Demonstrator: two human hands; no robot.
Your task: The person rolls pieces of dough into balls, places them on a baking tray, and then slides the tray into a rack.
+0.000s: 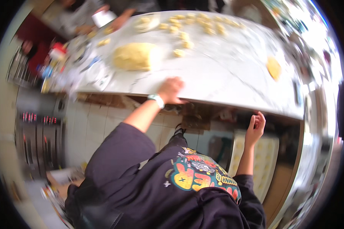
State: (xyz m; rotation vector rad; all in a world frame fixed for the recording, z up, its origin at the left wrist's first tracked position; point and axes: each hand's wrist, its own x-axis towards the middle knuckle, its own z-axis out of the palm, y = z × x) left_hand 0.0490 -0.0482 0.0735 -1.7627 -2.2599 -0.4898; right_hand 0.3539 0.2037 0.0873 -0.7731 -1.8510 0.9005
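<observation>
Both hands are seen apart, with no object visible in either. The left hand (171,90), a white watch-like band (156,100) worn at its wrist, is placed at the near edge of the white, grey-veined marble-look surface (221,72); its fingers are blurred, so it cannot be told whether they are spread or closed. The right hand (257,125) is raised beside the same edge farther right, its fingers loosely curled and its thumb held apart from them.

Nearest to the left hand, the large, smooth, yellow oblong mass of dough (133,57) is set on the surface, just beyond and to the left. Small, rounded yellow dough pieces (208,27) are scattered along the far side, and a flat, yellow oval piece (273,68) is laid toward the right end. Below the right hand, a pale rectangular tray (272,160) is seen, marked with rows of yellowish rounds. At the far left, a co-worker's hand (119,23) is held near more yellow pieces.
</observation>
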